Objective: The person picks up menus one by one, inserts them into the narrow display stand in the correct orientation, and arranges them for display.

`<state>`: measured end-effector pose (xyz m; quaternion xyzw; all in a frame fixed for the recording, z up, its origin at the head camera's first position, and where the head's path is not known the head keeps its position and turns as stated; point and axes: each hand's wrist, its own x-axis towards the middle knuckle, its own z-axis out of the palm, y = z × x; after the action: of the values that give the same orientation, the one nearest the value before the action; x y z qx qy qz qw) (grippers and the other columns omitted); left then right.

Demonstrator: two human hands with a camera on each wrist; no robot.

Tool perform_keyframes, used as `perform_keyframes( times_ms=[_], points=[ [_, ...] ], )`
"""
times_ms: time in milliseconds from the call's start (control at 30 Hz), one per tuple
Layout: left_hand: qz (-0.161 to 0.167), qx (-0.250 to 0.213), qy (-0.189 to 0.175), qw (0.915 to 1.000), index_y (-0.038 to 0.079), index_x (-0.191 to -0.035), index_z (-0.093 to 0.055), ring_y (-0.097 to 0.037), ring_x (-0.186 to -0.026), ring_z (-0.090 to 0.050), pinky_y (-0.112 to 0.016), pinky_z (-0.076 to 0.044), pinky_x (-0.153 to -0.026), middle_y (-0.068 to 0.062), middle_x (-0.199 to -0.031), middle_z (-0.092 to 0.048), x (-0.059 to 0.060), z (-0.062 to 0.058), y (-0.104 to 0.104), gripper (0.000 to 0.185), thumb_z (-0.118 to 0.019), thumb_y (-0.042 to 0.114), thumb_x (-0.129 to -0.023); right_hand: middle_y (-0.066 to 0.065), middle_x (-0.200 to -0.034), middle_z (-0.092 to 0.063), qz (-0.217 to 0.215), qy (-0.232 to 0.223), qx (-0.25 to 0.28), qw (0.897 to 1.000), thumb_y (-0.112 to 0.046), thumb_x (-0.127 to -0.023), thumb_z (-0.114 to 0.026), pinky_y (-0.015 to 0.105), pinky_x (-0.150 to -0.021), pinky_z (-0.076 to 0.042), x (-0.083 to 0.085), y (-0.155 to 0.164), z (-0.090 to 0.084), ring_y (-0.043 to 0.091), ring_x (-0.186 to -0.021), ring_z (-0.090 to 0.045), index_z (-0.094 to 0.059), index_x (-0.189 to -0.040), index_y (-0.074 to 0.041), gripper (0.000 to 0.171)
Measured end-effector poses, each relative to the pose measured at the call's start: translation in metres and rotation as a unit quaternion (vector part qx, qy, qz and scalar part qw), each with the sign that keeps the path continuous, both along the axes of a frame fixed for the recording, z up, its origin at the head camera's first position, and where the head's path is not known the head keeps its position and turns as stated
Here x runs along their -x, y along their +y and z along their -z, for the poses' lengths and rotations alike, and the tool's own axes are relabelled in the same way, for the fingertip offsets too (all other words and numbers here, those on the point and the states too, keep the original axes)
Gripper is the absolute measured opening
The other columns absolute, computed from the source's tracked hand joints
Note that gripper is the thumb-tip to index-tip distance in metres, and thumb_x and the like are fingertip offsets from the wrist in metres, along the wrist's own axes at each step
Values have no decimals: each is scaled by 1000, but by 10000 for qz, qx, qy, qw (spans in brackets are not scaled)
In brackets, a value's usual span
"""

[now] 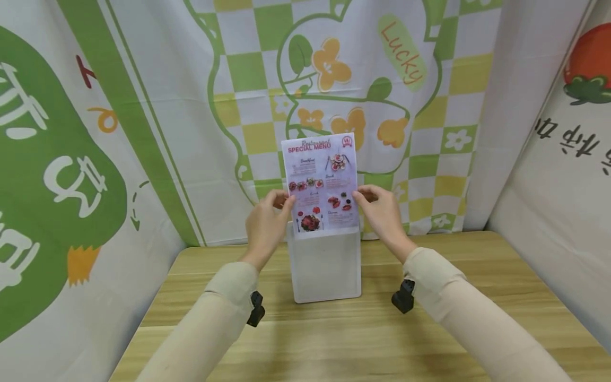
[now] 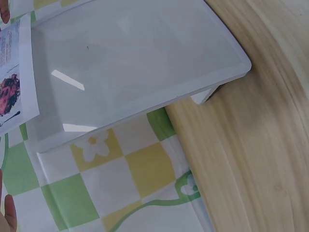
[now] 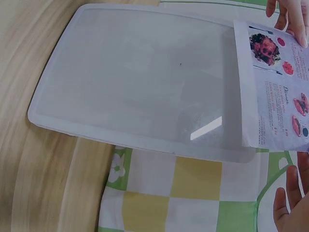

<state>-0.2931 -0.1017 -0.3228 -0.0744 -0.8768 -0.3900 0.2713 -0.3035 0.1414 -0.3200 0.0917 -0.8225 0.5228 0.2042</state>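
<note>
A person in cream sleeves holds a glossy printed menu sheet headed "SPECIAL MENU" (image 1: 321,183) upright at the mouth of a clear, frosted acrylic sign holder (image 1: 326,265) that stands on a light wooden table (image 1: 334,339). The left hand (image 1: 265,225) pinches the sheet's left edge, thumb and fingertips closed on the paper; the right hand (image 1: 383,215) pinches its right edge in the same way. The sheet's lower edge sits just inside the top of the holder, while most of the page rises above it. The wrist views show the holder's see-through panel (image 2: 130,63) with the menu's bottom strip (image 3: 275,82) overlapping one end. Behind the table hangs a green, yellow and white checked cloth backdrop (image 1: 248,69) printed with flowers and the word "Lucky".
</note>
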Motion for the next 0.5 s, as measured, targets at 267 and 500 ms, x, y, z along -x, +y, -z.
perform_keyframes(
  times_ms=[267,500],
  points=[
    [-212,68,62,9997,15,-112,-68,-19,-72,-61,-36,-44,-65,-2,-95,-70,12,-11,-1,33,-59,43,-98,11,-98,-70,257,195,-37,9995,-24,-97,-66,35,-77,-48,9,-8,-12,23,-90,-62,-71,-113,-4,26],
    [-243,163,39,9996,14,-114,-67,-18,-67,-59,-34,-43,-61,-3,-97,-70,18,-19,-3,35,-56,43,-100,11,-97,-69,365,229,-138,9990,-26,-97,-65,34,-75,-47,15,-12,-20,24,-88,-61,-70,-112,-4,26]
  ],
)
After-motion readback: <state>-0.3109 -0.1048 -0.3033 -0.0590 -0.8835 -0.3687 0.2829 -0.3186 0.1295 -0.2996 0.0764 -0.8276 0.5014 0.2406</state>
